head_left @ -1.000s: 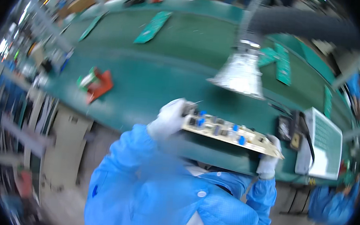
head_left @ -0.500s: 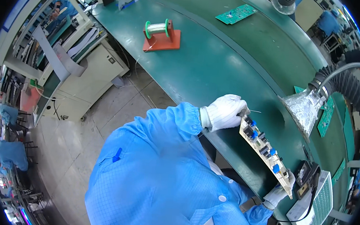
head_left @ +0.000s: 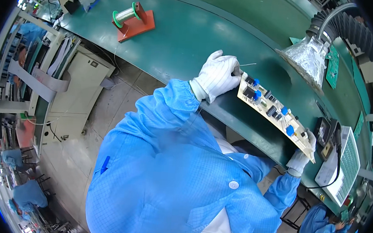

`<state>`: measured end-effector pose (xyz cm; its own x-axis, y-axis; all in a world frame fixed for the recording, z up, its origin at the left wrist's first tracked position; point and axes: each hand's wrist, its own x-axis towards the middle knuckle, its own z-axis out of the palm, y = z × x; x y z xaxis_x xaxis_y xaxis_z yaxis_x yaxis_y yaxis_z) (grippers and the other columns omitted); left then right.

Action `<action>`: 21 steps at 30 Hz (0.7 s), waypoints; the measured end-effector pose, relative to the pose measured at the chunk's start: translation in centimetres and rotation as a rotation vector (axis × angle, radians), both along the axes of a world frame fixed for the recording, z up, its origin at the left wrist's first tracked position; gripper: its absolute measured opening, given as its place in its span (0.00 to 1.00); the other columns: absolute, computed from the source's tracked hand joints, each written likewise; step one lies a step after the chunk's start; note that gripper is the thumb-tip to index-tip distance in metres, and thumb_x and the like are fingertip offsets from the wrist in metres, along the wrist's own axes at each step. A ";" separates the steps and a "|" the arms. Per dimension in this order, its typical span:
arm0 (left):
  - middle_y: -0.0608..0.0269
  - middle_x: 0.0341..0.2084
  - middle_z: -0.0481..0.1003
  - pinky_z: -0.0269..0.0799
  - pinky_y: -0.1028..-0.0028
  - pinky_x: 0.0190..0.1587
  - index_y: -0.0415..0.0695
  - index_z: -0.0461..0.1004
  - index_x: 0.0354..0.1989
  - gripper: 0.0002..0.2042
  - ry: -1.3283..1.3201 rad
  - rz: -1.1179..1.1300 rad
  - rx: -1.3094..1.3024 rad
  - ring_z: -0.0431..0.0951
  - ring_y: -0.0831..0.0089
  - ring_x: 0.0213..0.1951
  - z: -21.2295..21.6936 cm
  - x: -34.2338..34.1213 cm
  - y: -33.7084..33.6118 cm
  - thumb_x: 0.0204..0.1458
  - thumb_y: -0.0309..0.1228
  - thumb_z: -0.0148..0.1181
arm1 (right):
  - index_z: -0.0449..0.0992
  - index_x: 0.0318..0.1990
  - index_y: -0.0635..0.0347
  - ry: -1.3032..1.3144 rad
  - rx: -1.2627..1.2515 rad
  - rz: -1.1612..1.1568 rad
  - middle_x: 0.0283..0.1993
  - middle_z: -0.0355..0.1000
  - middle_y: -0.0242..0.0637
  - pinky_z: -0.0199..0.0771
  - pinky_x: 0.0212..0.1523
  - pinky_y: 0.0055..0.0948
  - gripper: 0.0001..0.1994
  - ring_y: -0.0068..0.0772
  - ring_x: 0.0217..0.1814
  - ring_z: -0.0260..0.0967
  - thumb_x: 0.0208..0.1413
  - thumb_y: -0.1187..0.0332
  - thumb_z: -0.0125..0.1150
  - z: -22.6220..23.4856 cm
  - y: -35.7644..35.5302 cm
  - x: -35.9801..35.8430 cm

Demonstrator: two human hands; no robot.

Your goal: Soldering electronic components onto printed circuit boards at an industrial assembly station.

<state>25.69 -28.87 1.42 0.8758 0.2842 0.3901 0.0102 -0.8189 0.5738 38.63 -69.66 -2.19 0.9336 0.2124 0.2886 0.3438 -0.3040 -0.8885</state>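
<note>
A long cream circuit board (head_left: pixel 268 106), its upper side crowded with blue and black components, is held tilted above the front of the green bench. My left hand (head_left: pixel 216 76), in a white glove, closes on the board's left end. A thin pale wire (head_left: pixel 248 64) sticks out beside those fingers; where its other end goes is hidden. At the opposite end my right hand (head_left: pixel 302 157), gloved too, grips the board, its fingers partly covered by it.
A solder wire spool (head_left: pixel 126 15) sits on a red stand at the far left of the bench (head_left: pixel 179 41). A foil-covered extraction hood (head_left: pixel 307 58) hangs beyond the board. Right of my right hand are a black device (head_left: pixel 327 136) and a white tray (head_left: pixel 342 166). Another person (head_left: pixel 324 230) sits lower right.
The view has shifted, so the bench things lie farther left and higher. Both hands still hold the board, which now shows higher in the picture. A person has come into view at lower right.
</note>
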 end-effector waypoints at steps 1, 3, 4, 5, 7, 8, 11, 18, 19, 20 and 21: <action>0.62 0.29 0.79 0.56 0.56 0.67 0.47 0.73 0.29 0.10 -0.028 -0.009 -0.012 0.79 0.63 0.42 -0.2 0.1 -0.1 0.52 0.40 0.62 | 0.73 0.53 0.69 0.021 0.033 0.016 0.53 0.73 0.44 0.73 0.58 0.30 0.15 0.33 0.54 0.72 0.65 0.68 0.51 -0.3 -0.4 0.1; 0.63 0.29 0.79 0.56 0.56 0.67 0.47 0.73 0.30 0.10 -0.061 -0.018 -0.024 0.79 0.63 0.41 -0.5 0.0 -0.3 0.52 0.40 0.62 | 0.72 0.55 0.69 0.088 0.137 0.035 0.54 0.73 0.43 0.74 0.58 0.31 0.16 0.33 0.54 0.72 0.66 0.67 0.50 -0.7 -1.0 0.2; 0.63 0.29 0.79 0.56 0.55 0.67 0.47 0.73 0.31 0.11 -0.082 -0.032 0.003 0.80 0.62 0.40 -0.5 -0.1 -0.5 0.52 0.40 0.62 | 0.71 0.56 0.69 0.154 0.244 0.059 0.54 0.73 0.43 0.74 0.57 0.31 0.17 0.34 0.54 0.72 0.66 0.67 0.49 -0.8 -1.3 0.2; 0.63 0.29 0.79 0.56 0.55 0.67 0.47 0.73 0.32 0.11 -0.104 -0.045 0.029 0.80 0.62 0.39 -0.5 -0.2 -0.7 0.52 0.41 0.62 | 0.71 0.56 0.69 0.150 0.243 0.057 0.54 0.73 0.43 0.74 0.57 0.31 0.17 0.34 0.54 0.72 0.66 0.67 0.49 -1.0 -1.5 0.2; 0.62 0.29 0.79 0.54 0.54 0.68 0.46 0.72 0.33 0.12 -0.092 -0.056 -0.045 0.80 0.61 0.37 -0.4 -0.3 -1.1 0.52 0.41 0.63 | 0.69 0.59 0.68 0.144 0.210 0.040 0.57 0.71 0.44 0.70 0.62 0.33 0.20 0.35 0.59 0.70 0.67 0.62 0.48 -0.6 -1.4 -0.1; 0.61 0.29 0.79 0.53 0.53 0.68 0.46 0.72 0.35 0.13 -0.075 -0.065 -0.118 0.80 0.60 0.36 -0.2 -0.3 -1.3 0.52 0.41 0.63 | 0.69 0.59 0.67 0.165 0.244 0.024 0.58 0.70 0.43 0.65 0.65 0.35 0.23 0.35 0.61 0.67 0.67 0.57 0.46 -0.1 -1.0 -0.4; 0.60 0.28 0.79 0.69 0.59 0.54 0.44 0.71 0.36 0.17 -0.057 -0.019 -0.331 0.80 0.58 0.34 1.8 -1.2 -2.8 0.50 0.44 0.67 | 0.68 0.61 0.65 0.165 0.245 0.004 0.61 0.69 0.42 0.57 0.70 0.35 0.25 0.35 0.66 0.63 0.67 0.54 0.44 1.3 0.4 -1.7; 0.55 0.33 0.79 0.76 0.64 0.42 0.40 0.74 0.41 0.19 -0.072 0.005 -0.495 0.80 0.58 0.37 6.5 -1.1 -4.4 0.50 0.41 0.69 | 0.70 0.57 0.66 0.177 0.340 0.051 0.61 0.67 0.43 0.60 0.69 0.36 0.22 0.37 0.65 0.64 0.67 0.56 0.46 0.5 -2.0 -0.1; 0.53 0.36 0.80 0.75 0.66 0.44 0.39 0.74 0.43 0.19 -0.041 0.023 -0.606 0.81 0.60 0.40 6.5 -1.1 -4.5 0.51 0.40 0.68 | 0.71 0.56 0.66 0.102 0.288 0.016 0.62 0.68 0.43 0.60 0.68 0.34 0.21 0.34 0.64 0.63 0.68 0.56 0.46 1.4 -1.7 -0.6; 0.54 0.40 0.80 0.74 0.68 0.46 0.39 0.74 0.45 0.19 -0.021 -0.036 -0.751 0.80 0.66 0.42 6.8 -1.2 -4.3 0.52 0.40 0.67 | 0.72 0.53 0.66 0.053 0.333 0.010 0.59 0.70 0.43 0.64 0.64 0.34 0.19 0.34 0.61 0.66 0.65 0.58 0.50 2.2 -1.9 -1.3; 0.57 0.41 0.79 0.74 0.70 0.46 0.39 0.73 0.45 0.15 -0.030 -0.090 -0.849 0.78 0.72 0.42 6.0 -1.0 -3.9 0.55 0.36 0.65 | 0.73 0.50 0.66 -0.007 0.378 0.000 0.56 0.71 0.42 0.68 0.60 0.34 0.17 0.33 0.58 0.69 0.63 0.61 0.54 2.9 -1.6 -1.6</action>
